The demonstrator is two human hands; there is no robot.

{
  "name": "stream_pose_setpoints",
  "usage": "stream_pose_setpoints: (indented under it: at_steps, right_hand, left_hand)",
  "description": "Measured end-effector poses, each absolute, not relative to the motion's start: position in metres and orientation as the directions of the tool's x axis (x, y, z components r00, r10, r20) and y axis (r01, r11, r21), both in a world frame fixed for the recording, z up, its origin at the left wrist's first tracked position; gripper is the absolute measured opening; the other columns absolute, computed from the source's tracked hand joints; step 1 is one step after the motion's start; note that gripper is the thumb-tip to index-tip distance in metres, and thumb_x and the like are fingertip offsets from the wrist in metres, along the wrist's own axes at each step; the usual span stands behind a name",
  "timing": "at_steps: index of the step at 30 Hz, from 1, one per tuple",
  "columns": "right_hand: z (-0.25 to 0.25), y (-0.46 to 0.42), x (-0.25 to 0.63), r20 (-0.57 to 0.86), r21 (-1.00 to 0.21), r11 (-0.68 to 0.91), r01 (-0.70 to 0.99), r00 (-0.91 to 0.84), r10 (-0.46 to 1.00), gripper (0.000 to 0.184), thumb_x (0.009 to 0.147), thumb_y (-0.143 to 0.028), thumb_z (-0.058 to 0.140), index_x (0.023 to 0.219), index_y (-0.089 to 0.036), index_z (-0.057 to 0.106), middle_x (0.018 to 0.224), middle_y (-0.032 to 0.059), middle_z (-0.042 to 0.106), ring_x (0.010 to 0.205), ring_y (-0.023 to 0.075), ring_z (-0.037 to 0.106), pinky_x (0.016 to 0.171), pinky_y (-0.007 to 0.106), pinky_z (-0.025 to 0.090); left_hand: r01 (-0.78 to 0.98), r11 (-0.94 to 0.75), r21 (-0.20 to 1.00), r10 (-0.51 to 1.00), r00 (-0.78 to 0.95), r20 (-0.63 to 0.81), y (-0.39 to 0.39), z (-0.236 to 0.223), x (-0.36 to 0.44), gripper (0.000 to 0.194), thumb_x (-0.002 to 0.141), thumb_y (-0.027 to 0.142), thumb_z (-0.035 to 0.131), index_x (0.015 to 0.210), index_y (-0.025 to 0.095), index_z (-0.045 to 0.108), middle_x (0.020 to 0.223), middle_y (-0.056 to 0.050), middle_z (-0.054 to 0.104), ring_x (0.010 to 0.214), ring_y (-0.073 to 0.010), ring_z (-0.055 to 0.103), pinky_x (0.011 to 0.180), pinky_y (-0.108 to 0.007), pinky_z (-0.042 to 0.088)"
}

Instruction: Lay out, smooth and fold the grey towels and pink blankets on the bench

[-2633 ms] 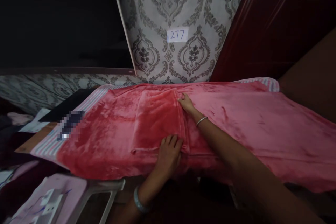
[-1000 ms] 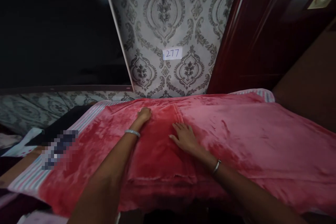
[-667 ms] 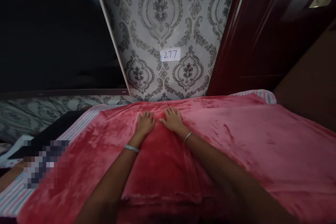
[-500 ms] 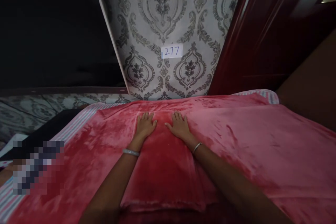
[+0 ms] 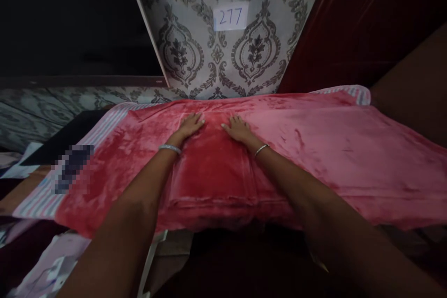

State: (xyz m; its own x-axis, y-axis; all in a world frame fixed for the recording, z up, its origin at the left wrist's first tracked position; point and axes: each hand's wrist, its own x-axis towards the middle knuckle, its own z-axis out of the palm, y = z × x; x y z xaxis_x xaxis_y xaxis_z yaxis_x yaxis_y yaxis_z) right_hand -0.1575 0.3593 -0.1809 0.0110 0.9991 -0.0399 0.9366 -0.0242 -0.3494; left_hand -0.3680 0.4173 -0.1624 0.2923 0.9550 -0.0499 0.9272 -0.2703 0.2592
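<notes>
A folded piece of red plush fabric [image 5: 213, 167] lies on a larger pink-red plush cloth [image 5: 331, 144] spread over the surface below. My left hand [image 5: 191, 125] rests flat at the folded piece's far left corner, fingers apart. Opposite it, my right hand [image 5: 238, 129] lies palm down at the far right corner, its fingers also stretched out. Neither hand grips anything. Each wrist wears a bracelet. The folded piece's near edge shows stacked layers between my forearms.
Striped cloth [image 5: 104, 123] shows along the left edge, with a blurred-out dark item [image 5: 75, 165] on it. Behind are a dark screen [image 5: 77, 23], patterned wallpaper with a paper marked 277 [image 5: 230, 16], and a dark red glossy panel [image 5: 349, 28]. Light purple cloth [image 5: 52, 260] sits lower left.
The view has tilted downward, so the fabric sits higher and the floor shows. Both hands stay flat near the folded piece's far corners.
</notes>
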Motion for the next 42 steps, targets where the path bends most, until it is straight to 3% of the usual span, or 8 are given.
stream_pose_setpoints:
  at_steps: [5,8,14,24,29,32,35,42]
  right_hand:
    - [-0.170,0.275,-0.176,0.118,-0.370,0.210,0.905,-0.178,0.977,0.087,0.102,-0.066,0.037,0.164,-0.008,0.027,0.170,0.0212,0.020,0.159,0.0342,0.012,0.128,0.057,0.011]
    - [-0.185,0.229,-0.182,0.114,-0.336,0.309,0.890,-0.287,0.951,0.091,0.099,-0.072,0.040,0.165,-0.010,0.029,0.171,0.0179,0.019,0.160,0.0333,0.009,0.129,0.053,0.008]
    - [-0.215,0.209,-0.173,0.104,-0.280,0.325,0.904,-0.308,0.946,0.087,0.099,-0.068,0.044,0.164,-0.012,0.031,0.172,0.0146,0.018,0.160,0.0297,0.009,0.130,0.049,0.007]
    - [-0.205,0.197,-0.139,-0.009,-0.384,0.293,0.876,-0.321,0.947,0.078,0.102,-0.057,0.046,0.165,-0.015,0.027,0.172,0.0101,0.017,0.160,0.0250,0.010,0.130,0.050,0.011]
    - [-0.209,0.184,-0.129,0.018,-0.446,0.247,0.860,-0.268,0.963,0.071,0.103,-0.051,0.047,0.164,-0.017,0.033,0.172,0.0124,0.019,0.160,0.0263,0.016,0.129,0.048,0.018]
    - [-0.208,0.176,-0.130,0.063,-0.473,0.206,0.857,-0.200,0.978,0.068,0.103,-0.048,0.050,0.161,-0.016,0.039,0.169,0.0158,0.028,0.157,0.0283,0.025,0.126,0.046,0.023]
    - [-0.201,0.172,-0.133,0.098,-0.506,0.168,0.846,-0.137,0.986,0.065,0.102,-0.043,0.053,0.160,-0.017,0.041,0.158,0.0172,0.047,0.147,0.0297,0.040,0.121,0.044,0.032]
    - [-0.193,0.170,-0.138,0.073,-0.546,0.087,0.833,-0.056,0.996,0.060,0.099,-0.038,0.060,0.156,-0.026,0.049,0.145,0.0136,0.057,0.131,0.0325,0.051,0.111,0.048,0.040]
  left_hand:
    - [0.880,-0.427,0.209,0.903,0.428,0.045,0.344,-0.152,-0.384,0.065,0.101,0.041,0.045,0.162,0.019,0.035,0.168,-0.013,0.035,0.157,-0.0298,0.027,0.127,-0.051,0.022]
    - [0.849,-0.507,0.150,0.861,0.507,0.039,0.281,-0.168,-0.391,0.067,0.101,0.046,0.046,0.162,0.020,0.035,0.170,-0.013,0.031,0.158,-0.0310,0.024,0.128,-0.054,0.019]
    - [0.878,-0.478,0.016,0.876,0.475,0.081,0.242,-0.209,-0.401,0.066,0.100,0.051,0.045,0.161,0.026,0.039,0.172,-0.012,0.022,0.160,-0.0346,0.017,0.127,-0.064,0.016]
    - [0.879,-0.477,-0.029,0.873,0.477,0.102,0.252,-0.208,-0.403,0.065,0.100,0.048,0.045,0.160,0.025,0.040,0.171,-0.013,0.026,0.159,-0.0338,0.022,0.124,-0.065,0.023]
    - [0.884,-0.467,0.007,0.884,0.467,0.025,0.251,-0.189,-0.400,0.064,0.098,0.048,0.047,0.157,0.023,0.045,0.169,-0.014,0.031,0.157,-0.0343,0.027,0.123,-0.062,0.028]
    - [0.868,-0.494,0.049,0.869,0.491,0.060,0.264,-0.168,-0.389,0.051,0.099,0.042,0.046,0.142,0.021,0.063,0.154,-0.014,0.055,0.144,-0.0317,0.049,0.119,-0.052,0.039]
    - [0.805,-0.578,0.129,0.815,0.565,0.129,0.294,-0.147,-0.362,0.042,0.099,0.032,0.042,0.126,0.021,0.072,0.132,-0.012,0.072,0.125,-0.0264,0.065,0.113,-0.041,0.045]
    - [0.858,-0.453,0.242,0.892,0.437,0.118,0.401,-0.128,-0.278,0.032,0.096,0.023,0.051,0.119,0.016,0.073,0.131,-0.015,0.071,0.122,-0.0251,0.064,0.108,-0.034,0.046]
